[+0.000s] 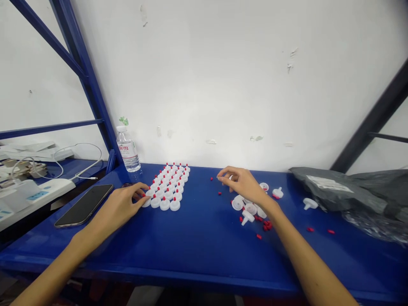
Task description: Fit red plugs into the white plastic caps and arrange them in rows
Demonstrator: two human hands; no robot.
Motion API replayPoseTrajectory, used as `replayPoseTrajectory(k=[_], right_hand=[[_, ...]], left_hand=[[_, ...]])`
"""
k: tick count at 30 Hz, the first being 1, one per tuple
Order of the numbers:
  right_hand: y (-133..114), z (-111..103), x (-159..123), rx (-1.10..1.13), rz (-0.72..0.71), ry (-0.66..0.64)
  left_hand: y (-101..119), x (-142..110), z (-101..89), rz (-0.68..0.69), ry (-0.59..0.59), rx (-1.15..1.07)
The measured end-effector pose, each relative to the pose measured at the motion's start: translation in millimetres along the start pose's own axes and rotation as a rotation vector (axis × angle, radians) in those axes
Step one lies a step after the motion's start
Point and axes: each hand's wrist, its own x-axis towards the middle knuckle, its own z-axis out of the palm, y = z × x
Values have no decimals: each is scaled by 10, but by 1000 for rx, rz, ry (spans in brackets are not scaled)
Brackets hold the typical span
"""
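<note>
Rows of white nozzle caps with red tips (165, 204) stand upright on the blue table (197, 238), left of centre. At the front left corner of this block, the thumb and fingers of my left hand (126, 202) are closed around a white nozzle cap with a red tip (146, 202), which rests on the table. My right hand (239, 182) hovers by the loose pile, thumb and index finger pinched together; whatever they hold is too small to make out. Below that hand lie loose white nozzle caps (247, 217) and small red tips (267, 226).
A phone (84, 205) lies left of my left hand, with a water bottle (128, 151) behind it. Farther left are a power strip (38, 196) and a white cable (79, 173). Grey plastic bags (360, 191) cover the back right. A blue metal frame (79, 63) rises at left.
</note>
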Motion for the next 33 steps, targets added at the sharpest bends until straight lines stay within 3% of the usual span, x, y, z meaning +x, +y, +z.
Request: replayPoseTrajectory(k=[4,7,11,15,19,23,28,33], right_hand=[[32,-35,12,-75,17,28],[69,-57,17,-182,-1,37],[82,-108,3,-252,20,-17],[33,-216,-47,-252,140,-194],[9,-326,-88,-286,251,-345],[76,-347,-80,-347,255,-408],[146,-286,-51,-421,228,-440],[162,-263,-54,-419,214,-398]], left_hand=[[323,-109,-143,16,168,170],[721,-177,-127,149,194,88],[1260,-96,192,403,33,-20],[1578,183,672,539,-126,90],[1676,422,1035,529,-178,164],[1663,486,1222,526,-193,197],[1579,485,1315,591,-188,193],[1534,498,1258,512,-142,154]])
